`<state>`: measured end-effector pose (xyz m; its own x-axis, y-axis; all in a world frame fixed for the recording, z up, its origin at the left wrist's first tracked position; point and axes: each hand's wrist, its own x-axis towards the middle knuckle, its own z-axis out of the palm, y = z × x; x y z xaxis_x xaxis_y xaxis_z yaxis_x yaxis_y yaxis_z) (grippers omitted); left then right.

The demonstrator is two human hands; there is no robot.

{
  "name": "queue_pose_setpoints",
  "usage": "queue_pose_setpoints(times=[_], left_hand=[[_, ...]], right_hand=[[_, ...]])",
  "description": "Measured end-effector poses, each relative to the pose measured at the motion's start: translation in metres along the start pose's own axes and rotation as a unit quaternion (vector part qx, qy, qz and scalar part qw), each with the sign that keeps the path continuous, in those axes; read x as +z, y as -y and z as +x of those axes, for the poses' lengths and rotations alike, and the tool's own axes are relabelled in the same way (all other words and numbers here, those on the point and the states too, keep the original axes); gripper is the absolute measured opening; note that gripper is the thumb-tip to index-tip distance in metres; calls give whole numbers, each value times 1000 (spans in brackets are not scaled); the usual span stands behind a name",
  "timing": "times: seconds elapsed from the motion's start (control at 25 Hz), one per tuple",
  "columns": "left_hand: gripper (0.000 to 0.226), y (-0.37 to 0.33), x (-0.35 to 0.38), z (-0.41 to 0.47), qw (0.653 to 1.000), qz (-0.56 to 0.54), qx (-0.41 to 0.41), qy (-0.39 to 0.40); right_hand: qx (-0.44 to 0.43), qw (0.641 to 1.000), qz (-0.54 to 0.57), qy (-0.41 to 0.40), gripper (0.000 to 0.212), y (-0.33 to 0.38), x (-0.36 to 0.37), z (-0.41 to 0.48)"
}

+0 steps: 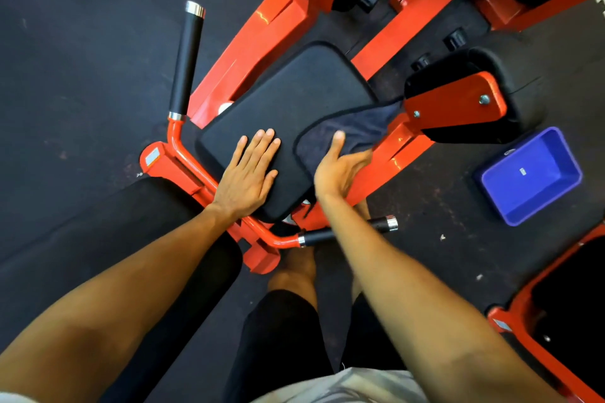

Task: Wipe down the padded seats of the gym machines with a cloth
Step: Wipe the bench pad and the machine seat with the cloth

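Dark rubber flooring [82,59] is seen beneath a red-framed machine [262,42]. Its padded seat [288,101] is pressed by the left hand [248,173], fingers flat and slightly spread. The cloth [353,127], draped over the seat's right edge, is gripped by the right hand [337,170]. The cloth could be snagged on the red bracket [455,101] just beside it, or pulled off the edge. No writing can be read: the frame sticker [152,157] and the one in the blue tub [556,147] are too small.

Seat [288,101]: matt black, smooth, vinyl-look padding with a piped edge. Cloth [347,131]: dark, soft nap, towel-like. Frame [262,29]: metal, glossy orange-red paint, bright highlights. Grips [186,65]: matt black sleeves, polished chrome end caps. Bin [530,173]: blue plastic, smooth, slight sheen. Floor [82,42]: dark, matt, rubber-look, fine-grained, scuffed pale in spots.
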<state>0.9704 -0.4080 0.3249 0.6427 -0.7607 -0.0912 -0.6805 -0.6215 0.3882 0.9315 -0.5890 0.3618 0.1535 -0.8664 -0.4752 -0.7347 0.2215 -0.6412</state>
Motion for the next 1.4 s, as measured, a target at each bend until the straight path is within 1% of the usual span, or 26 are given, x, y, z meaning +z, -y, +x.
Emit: queue_pose_setpoints(times=[0.12, 0.24, 0.4, 0.48, 0.56, 0.68, 0.84, 0.92, 1.04, 1.08, 1.12, 1.2, 1.32, 1.4], left_hand=[[59, -4, -2, 1, 1000, 3, -6, 12], [59, -8, -4, -1, 1000, 5, -21, 21], [59, -9, -6, -4, 999, -3, -27, 22], [59, -12, -8, -4, 999, -8, -40, 22], [59, -14, -10, -6, 998, -16, -49, 32], [61, -18, -12, -3, 997, -19, -64, 31], [64, -27, -11, -3, 994, -32, -100, 35], [65, -33, -12, -2, 991, -49, -120, 42], [70, -44, -17, 1, 981, -82, -169, 52], [71, -49, -19, 3, 977, -90, -185, 54], [71, -54, -22, 7, 973, -98, -202, 58], [66, -62, -28, 14, 961, -127, -234, 71], [56, -80, -50, 25, 948, -181, -250, 78], [53, -94, -72, 29, 942, -215, -246, 78]], right_hand=[[8, 998, 49, -41, 76, 8, 7, 34], [12, 999, 34, -33, 67, -11, 14, 3], [28, 999, -14, 26, 68, -57, 18, -84], [76, 993, -27, 90, 68, -76, 17, -120], [109, 984, -27, 136, 70, -84, 14, -130], [49, 990, -15, 131, 77, -64, 6, -101], [-21, 997, -29, 67, 83, -18, -16, -39], [-7, 997, -42, 62, 88, -2, -23, 0], [67, 985, -35, 153, 94, 9, -29, 43], [78, 979, -48, 181, 93, 12, -35, 47], [75, 975, -69, 195, 87, 15, -42, 47], [42, 975, -100, 196, 68, 13, -56, 45], [10, 978, -92, 188, 40, 22, -90, 36], [9, 980, -71, 187, 34, 38, -120, 28]])
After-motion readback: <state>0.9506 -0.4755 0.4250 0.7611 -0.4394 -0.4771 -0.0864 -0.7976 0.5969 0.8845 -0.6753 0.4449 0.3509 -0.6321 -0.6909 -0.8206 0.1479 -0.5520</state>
